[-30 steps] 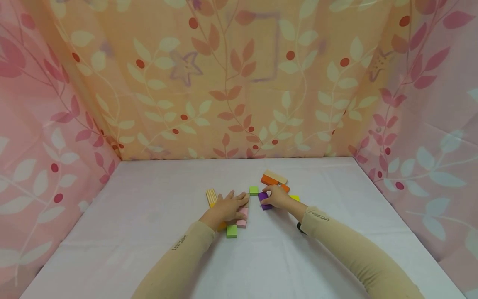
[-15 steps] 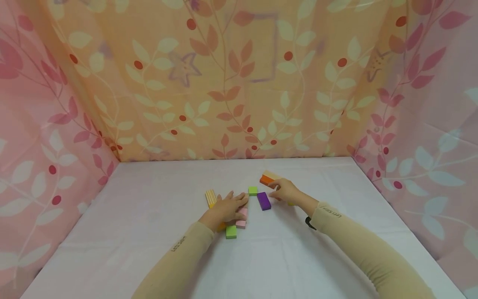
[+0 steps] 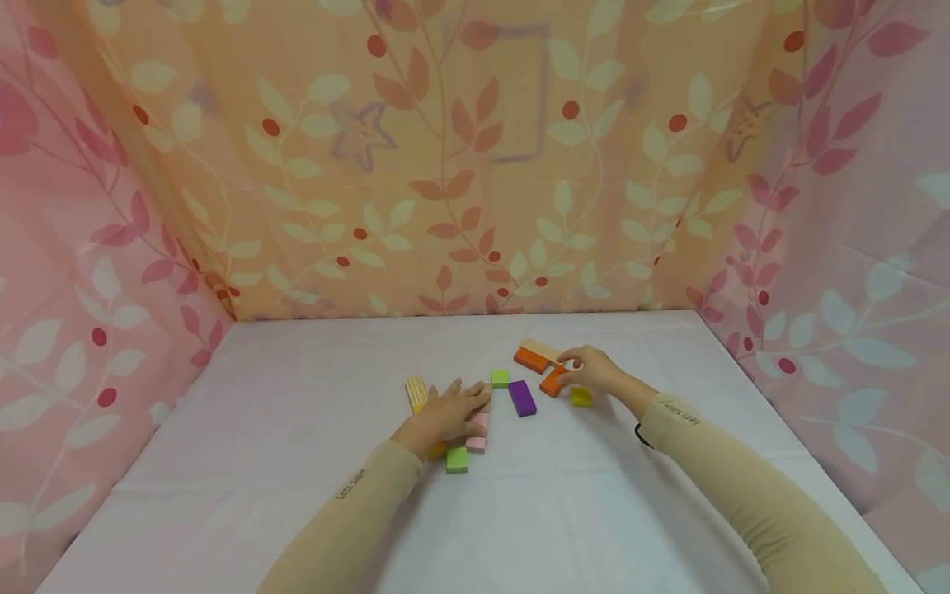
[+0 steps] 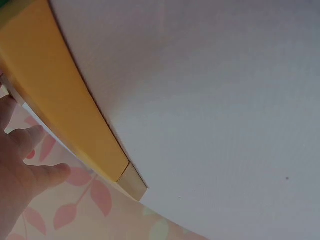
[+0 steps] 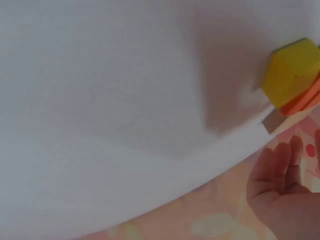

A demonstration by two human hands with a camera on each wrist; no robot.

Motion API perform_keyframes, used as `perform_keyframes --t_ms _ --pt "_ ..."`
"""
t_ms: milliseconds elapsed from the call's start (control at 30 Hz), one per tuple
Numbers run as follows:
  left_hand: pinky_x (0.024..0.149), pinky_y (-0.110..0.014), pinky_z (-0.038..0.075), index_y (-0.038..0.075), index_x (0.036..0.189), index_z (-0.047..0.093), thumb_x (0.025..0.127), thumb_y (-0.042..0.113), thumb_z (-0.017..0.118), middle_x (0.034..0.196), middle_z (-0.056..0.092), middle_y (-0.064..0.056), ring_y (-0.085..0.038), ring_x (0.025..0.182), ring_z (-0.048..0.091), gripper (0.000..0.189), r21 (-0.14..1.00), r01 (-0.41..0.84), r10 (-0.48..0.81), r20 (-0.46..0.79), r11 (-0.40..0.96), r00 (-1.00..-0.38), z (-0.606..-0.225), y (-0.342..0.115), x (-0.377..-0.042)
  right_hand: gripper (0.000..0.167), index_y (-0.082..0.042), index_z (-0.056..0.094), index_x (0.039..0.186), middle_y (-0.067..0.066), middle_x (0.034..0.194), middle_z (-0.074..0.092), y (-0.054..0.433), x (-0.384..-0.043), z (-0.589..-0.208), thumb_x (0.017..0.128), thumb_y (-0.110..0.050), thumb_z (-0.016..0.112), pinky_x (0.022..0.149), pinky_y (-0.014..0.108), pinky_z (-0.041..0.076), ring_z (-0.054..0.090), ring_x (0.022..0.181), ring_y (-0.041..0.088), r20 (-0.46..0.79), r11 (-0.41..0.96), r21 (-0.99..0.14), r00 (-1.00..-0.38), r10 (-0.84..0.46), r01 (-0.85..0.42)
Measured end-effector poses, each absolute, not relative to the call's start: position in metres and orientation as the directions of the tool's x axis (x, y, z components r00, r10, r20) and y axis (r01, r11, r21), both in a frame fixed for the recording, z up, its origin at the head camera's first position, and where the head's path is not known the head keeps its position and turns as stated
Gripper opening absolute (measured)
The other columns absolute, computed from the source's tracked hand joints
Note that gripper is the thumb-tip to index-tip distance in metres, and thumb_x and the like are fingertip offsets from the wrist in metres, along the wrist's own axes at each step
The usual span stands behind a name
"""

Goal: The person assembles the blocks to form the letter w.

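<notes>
Pinching right hand [image 3: 594, 369]: thumb and finger on the small orange block [image 3: 552, 383], about 2 o'clock from the purple block [image 3: 523, 398]
Left hand [image 3: 444, 418]: fingers spread wide over the pink blocks [image 3: 477, 445], which poke out at its 4 o'clock
Yellow block [image 3: 581, 398]: near the small orange one, 4 o'clock
Green block [image 3: 456, 461]: left hand's 5 o'clock
Surface [image 3: 260, 429]: white, everything's sitting on it

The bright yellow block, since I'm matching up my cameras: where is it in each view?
Head: the bright yellow block is right of centre, just below the right hand.
Left wrist: not in it.
Right wrist: upper right.
Shared landmark: white tabletop, in all three.
</notes>
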State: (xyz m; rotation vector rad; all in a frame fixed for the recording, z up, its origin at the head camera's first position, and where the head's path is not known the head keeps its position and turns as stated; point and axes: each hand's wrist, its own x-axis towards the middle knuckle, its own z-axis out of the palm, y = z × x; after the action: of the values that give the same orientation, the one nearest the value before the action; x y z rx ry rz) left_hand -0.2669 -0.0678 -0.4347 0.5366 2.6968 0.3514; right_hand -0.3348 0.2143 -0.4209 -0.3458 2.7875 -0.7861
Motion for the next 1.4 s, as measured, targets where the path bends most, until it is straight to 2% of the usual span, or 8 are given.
perform_keyframes --t_ms 167,367,500,633,767,1000,1233,1400 --pt "0.112 -0.063 0.002 0.027 0.154 0.029 0.089 0.045 0.063 0.16 0.021 0.006 -0.03 0.148 0.006 0.075 0.308 0.323 0.415 -0.306 0.895 -0.857 -0.434 -0.067 -0.266 0.063 0.002 0.056 0.129 0.027 0.114 0.055 0.221 -0.336 -0.433 0.083 -0.034 0.078 0.085 0.047 0.045 0.048 0.105 0.04 -0.148 0.858 -0.501 -0.966 -0.213 -0.113" --pt "0.112 -0.064 0.003 0.026 0.154 0.03 0.089 0.045 0.064 0.16 0.022 0.004 -0.031 0.148 0.007 0.075 0.303 0.331 0.419 -0.301 0.894 -0.857 -0.435 -0.066 -0.267 0.073 0.003 0.054 0.132 0.027 0.124 0.052 0.216 -0.334 -0.443 0.083 -0.048 0.074 0.086 0.047 0.042 0.043 0.109 0.04 -0.219 0.895 -0.445 -0.966 -0.138 -0.027" --pt "0.112 -0.064 0.004 0.027 0.153 0.031 0.089 0.046 0.063 0.16 0.021 0.005 -0.032 0.148 0.008 0.075 0.295 0.336 0.42 -0.296 0.894 -0.858 -0.437 -0.065 -0.268 0.077 0.003 0.055 0.131 0.027 0.124 0.051 0.212 -0.332 -0.444 0.081 -0.051 0.075 0.085 0.047 0.041 0.043 0.109 0.039 -0.232 0.904 -0.427 -0.966 -0.118 -0.007" --pt "0.112 -0.064 0.003 0.027 0.154 0.03 0.089 0.046 0.063 0.161 0.02 0.006 -0.031 0.148 0.007 0.075 0.295 0.331 0.416 -0.3 0.896 -0.858 -0.438 -0.065 -0.268 0.073 0.003 0.054 0.13 0.023 0.119 0.054 0.21 -0.33 -0.443 0.08 -0.044 0.079 0.084 0.046 0.041 0.044 0.107 0.038 -0.212 0.886 -0.464 -0.969 -0.125 -0.013" --pt "0.112 -0.064 0.004 0.027 0.154 0.03 0.089 0.046 0.063 0.16 0.021 0.006 -0.031 0.148 0.007 0.075 0.298 0.333 0.418 -0.297 0.895 -0.858 -0.439 -0.065 -0.268 0.062 0.004 0.05 0.123 0.019 0.113 0.057 0.207 -0.329 -0.442 0.081 -0.028 0.081 0.086 0.043 0.043 0.047 0.103 0.034 -0.198 0.823 -0.569 -0.972 -0.128 0.008" --pt "0.112 -0.064 0.004 0.027 0.154 0.029 0.089 0.046 0.063 0.16 0.021 0.006 -0.03 0.148 0.007 0.076 0.3 0.33 0.416 -0.294 0.895 -0.861 -0.437 -0.066 -0.266 0.04 0.003 0.053 0.119 0.019 0.108 0.056 0.199 -0.324 -0.431 0.085 -0.003 0.074 0.087 0.04 0.047 0.052 0.097 0.03 -0.131 0.685 -0.728 -0.981 -0.142 -0.002" --pt "0.112 -0.063 0.003 0.026 0.154 0.03 0.089 0.044 0.063 0.16 0.021 0.005 -0.03 0.148 0.008 0.075 0.313 0.323 0.414 -0.293 0.893 -0.862 -0.434 -0.068 -0.265 0.038 0.007 0.057 0.121 0.017 0.101 0.059 0.195 -0.316 -0.42 0.086 0.002 0.071 0.074 0.028 0.052 0.054 0.091 0.026 -0.111 0.586 -0.81 -0.979 -0.169 -0.009" --pt "0.112 -0.064 0.004 0.026 0.154 0.03 0.089 0.045 0.063 0.16 0.021 0.006 -0.031 0.148 0.009 0.076 0.301 0.328 0.414 -0.292 0.895 -0.862 -0.435 -0.069 -0.267 0.042 0.007 0.057 0.128 0.016 0.101 0.061 0.197 -0.307 -0.416 0.088 0.0 0.069 0.074 0.031 0.055 0.059 0.082 0.019 -0.187 0.511 -0.858 -0.958 -0.218 0.052"
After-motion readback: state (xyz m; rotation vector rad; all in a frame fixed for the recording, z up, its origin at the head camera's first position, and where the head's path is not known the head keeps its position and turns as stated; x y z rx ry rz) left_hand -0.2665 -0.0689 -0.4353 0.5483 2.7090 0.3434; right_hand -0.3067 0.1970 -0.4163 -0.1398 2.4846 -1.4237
